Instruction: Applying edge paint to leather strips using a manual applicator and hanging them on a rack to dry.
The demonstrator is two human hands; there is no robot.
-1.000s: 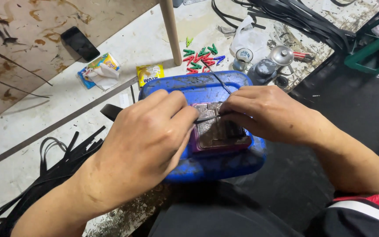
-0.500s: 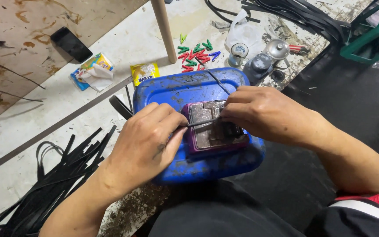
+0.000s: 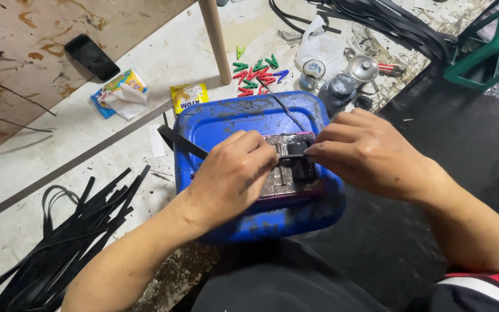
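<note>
A blue plastic jerrycan [image 3: 226,124] lies flat on the floor. On it rests a small dark block with a pink rim [image 3: 291,184]. A black rubber strip [image 3: 181,143] runs from the can's left edge across the block. My left hand [image 3: 229,176] presses the strip down on the block's left side. My right hand [image 3: 365,153] pinches the strip's end at the block's upper right with fingertips. The two hands' fingertips lie close together over the block, which they partly hide.
A pile of black rubber strips [image 3: 70,242] lies at lower left. Coloured clothes pegs [image 3: 258,72], a wooden leg [image 3: 216,40], small tins [image 3: 342,86], a yellow sachet [image 3: 189,97], a phone [image 3: 92,56] and a green stool [image 3: 492,46] surround the can.
The view has shifted so the can sits lower and more central. Both hands stay on the strip over the block; my left hand has slid slightly left, showing more of the block.
</note>
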